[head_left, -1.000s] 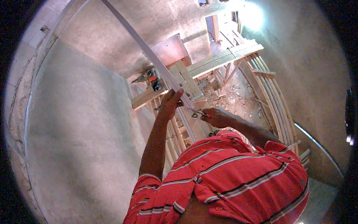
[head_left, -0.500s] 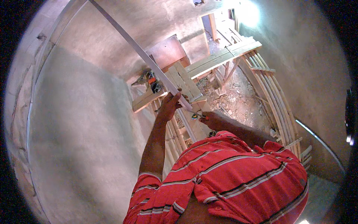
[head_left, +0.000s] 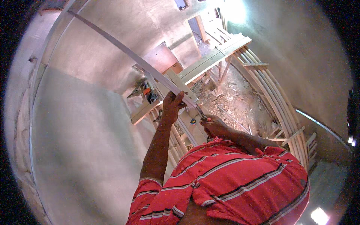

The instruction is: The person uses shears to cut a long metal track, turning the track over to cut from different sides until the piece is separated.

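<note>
At the near end of the long pale strip [head_left: 138, 60], head view, only view: work looks under way, not finished. Strip is up in the hands, slanting away to the upper left, its far end near the wall. Red-handled tool [head_left: 203, 115] sits right at the strip's near end; contact too small to tell. No loose offcut visible by the strip; how much is done or left, cannot tell.

Left hand [head_left: 173, 107]: closed around the strip, a little back from its near end, thumb on top. Right hand [head_left: 216, 126]: clenched on the tool's handle, just beyond the strip's near end; whether the tool's jaws are parted, unclear. Small blue-and-yellow object [head_left: 193, 121] just below the strip's end. Plank platform [head_left: 213, 62] beyond the strip, to its right.
</note>
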A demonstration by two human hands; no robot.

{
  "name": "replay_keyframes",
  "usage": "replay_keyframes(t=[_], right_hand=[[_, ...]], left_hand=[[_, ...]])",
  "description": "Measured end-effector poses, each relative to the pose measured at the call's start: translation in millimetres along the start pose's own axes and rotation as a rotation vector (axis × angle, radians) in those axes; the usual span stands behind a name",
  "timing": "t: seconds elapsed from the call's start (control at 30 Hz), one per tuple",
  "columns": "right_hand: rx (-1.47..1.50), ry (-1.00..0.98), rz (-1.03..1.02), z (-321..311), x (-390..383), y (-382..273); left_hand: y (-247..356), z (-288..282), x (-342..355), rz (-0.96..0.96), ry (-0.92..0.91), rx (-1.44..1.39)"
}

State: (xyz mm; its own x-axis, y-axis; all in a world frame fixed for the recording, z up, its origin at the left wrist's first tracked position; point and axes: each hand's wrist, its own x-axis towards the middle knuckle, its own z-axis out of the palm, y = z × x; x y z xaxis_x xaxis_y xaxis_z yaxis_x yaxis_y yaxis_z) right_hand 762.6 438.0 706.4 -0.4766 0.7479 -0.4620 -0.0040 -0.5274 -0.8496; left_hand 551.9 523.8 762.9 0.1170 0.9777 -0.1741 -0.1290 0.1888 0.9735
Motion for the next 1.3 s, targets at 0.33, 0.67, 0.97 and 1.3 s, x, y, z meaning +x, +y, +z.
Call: replay_keyframes(t=[0.33,0.67,0.97,1.3], right_hand=[[0.136,0.123,-0.047,7,-12,-13],[0.051,0.175,-0.135,7,1,5],[0.134,0.07,-0.061,11,-7,5],[-0.232,-0.144,-0.089,-1,-31,-7]], left_hand=[[8,21,6,0.03,0.019,-0.016],[10,20,4,0.027,0.028,-0.023],[14,15,-10,0.04,0.025,-0.105],[-5,-15,-36,0.145,-0.13,-0.534]])
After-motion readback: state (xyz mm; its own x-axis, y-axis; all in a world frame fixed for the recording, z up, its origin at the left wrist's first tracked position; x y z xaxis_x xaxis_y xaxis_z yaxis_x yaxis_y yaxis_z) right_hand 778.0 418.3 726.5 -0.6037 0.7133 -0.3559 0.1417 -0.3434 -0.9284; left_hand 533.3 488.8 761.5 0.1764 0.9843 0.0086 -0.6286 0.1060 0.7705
